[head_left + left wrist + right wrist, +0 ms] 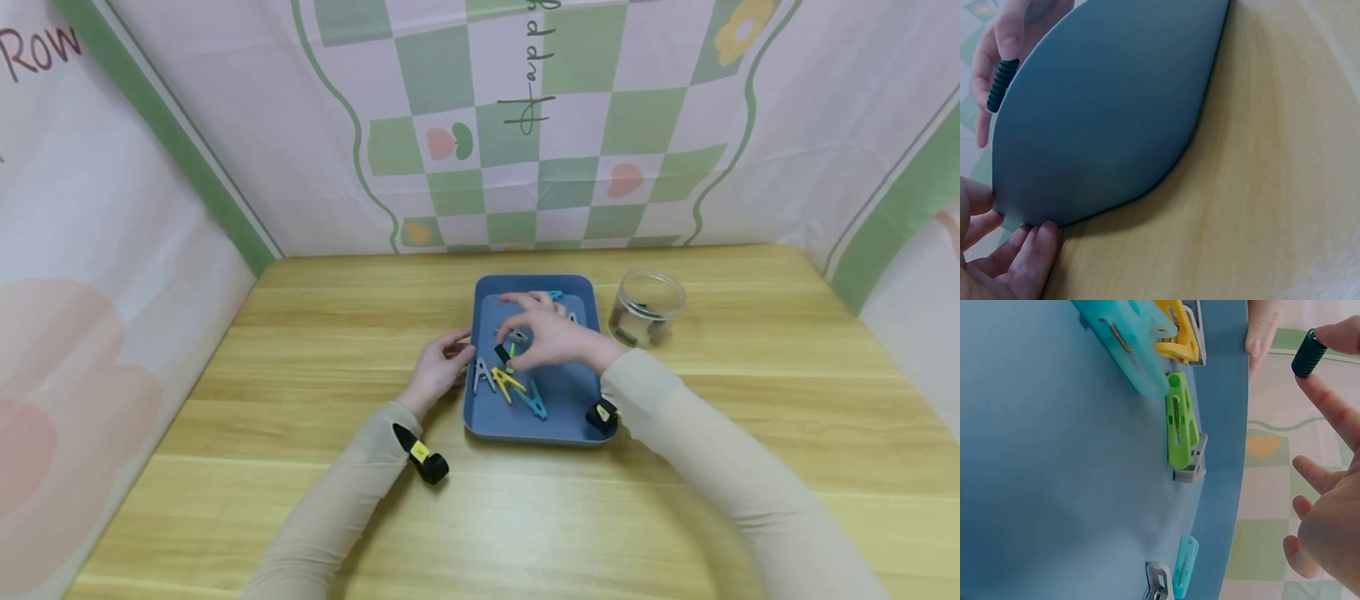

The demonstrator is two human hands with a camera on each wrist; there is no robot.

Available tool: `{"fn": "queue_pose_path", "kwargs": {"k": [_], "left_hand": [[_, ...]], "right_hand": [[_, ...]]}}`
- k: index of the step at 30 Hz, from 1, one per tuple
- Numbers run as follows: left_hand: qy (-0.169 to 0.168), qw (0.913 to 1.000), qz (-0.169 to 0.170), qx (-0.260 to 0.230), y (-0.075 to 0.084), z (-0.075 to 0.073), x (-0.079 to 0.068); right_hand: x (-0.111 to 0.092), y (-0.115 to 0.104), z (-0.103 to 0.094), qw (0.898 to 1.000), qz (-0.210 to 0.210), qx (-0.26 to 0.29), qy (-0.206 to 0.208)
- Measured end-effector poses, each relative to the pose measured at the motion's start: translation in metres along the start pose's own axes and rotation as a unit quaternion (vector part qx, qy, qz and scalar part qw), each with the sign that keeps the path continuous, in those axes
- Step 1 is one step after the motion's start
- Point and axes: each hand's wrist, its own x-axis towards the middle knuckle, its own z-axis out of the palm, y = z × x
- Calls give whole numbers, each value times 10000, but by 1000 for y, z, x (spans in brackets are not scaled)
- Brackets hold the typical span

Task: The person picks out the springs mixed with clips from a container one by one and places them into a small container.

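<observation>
My right hand (551, 335) is over the blue tray (566, 429), pinching a small dark green coil spring (1309, 355) between thumb and index finger; the other fingers are spread. My left hand (438, 368) rests at the tray's left side, its fingertips (1041, 237) against the outer wall. Inside the tray lie several clothespins: a yellow clothespin (507, 380), a blue clothespin (535, 402), a grey clothespin (482, 372) and a light green clothespin (1180, 422). More grey and blue ones lie toward the far end, partly behind my right hand.
Right of the tray stands a clear round jar (651, 287) with small dark pieces in it. Both are on a wooden table (315, 333). A patterned cloth (510, 183) hangs along the table's back edge, with more cloth at the sides.
</observation>
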Motion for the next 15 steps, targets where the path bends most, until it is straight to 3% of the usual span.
{"fn": "queue_pose_path", "kwargs": {"k": [15], "left_hand": [[57,10000,-42,9,0,0,0]], "right_hand": [[-8,2,-8,9994,141,-159,281]]}}
